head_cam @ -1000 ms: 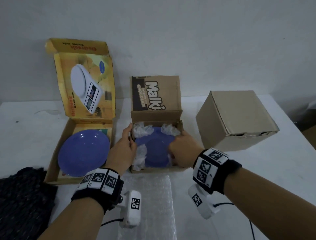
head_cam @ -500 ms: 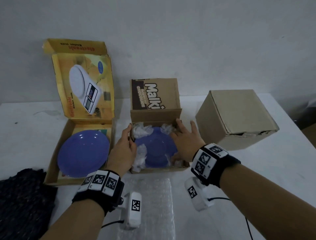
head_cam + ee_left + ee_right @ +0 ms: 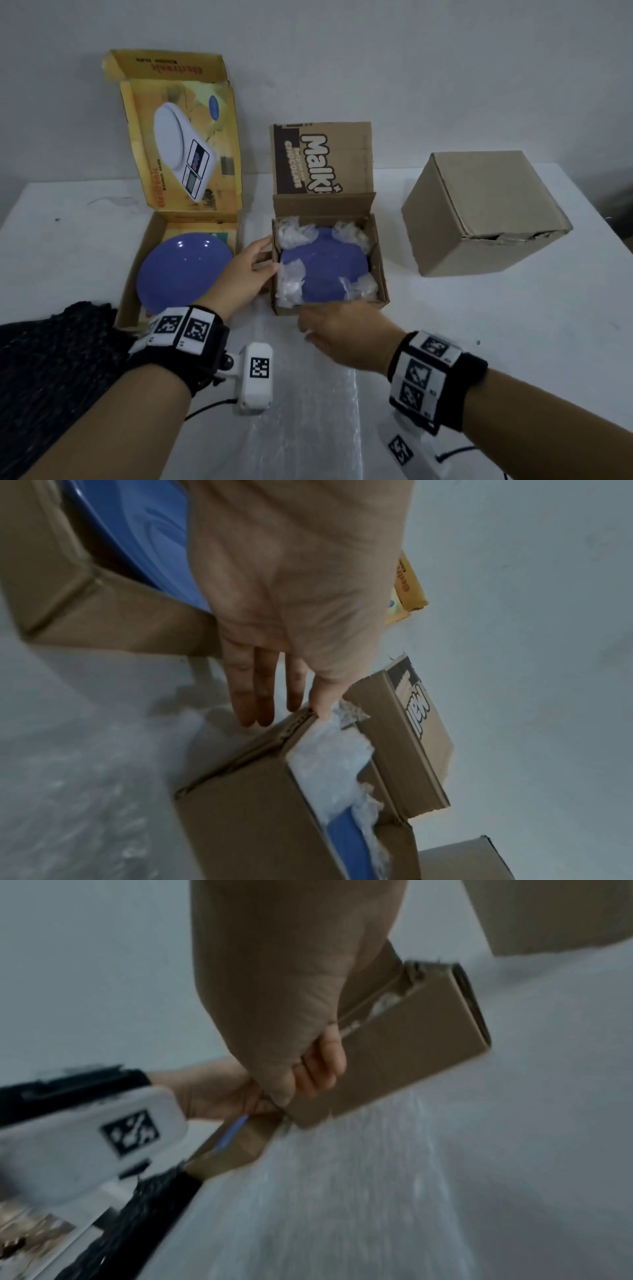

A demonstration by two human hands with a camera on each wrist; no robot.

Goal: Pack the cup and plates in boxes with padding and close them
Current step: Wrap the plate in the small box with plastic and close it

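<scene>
The left hand, fingers straight, braces the left wall of the Malkist box. The right hand, loosely curled and holding nothing, hangs over the bubble wrap. The blue plate lies uncovered beyond it. Risk, as judged: closing without top padding invites chipping.

A glossy blue round plate lies in a yellow printed cardboard box whose lid pictures a white kitchen scale. A second blue plate lies among white crumpled padding in a plain brown cardboard box lettered in white on dark brown. The counter is white; the wristbands carry black-and-white square markers.
</scene>
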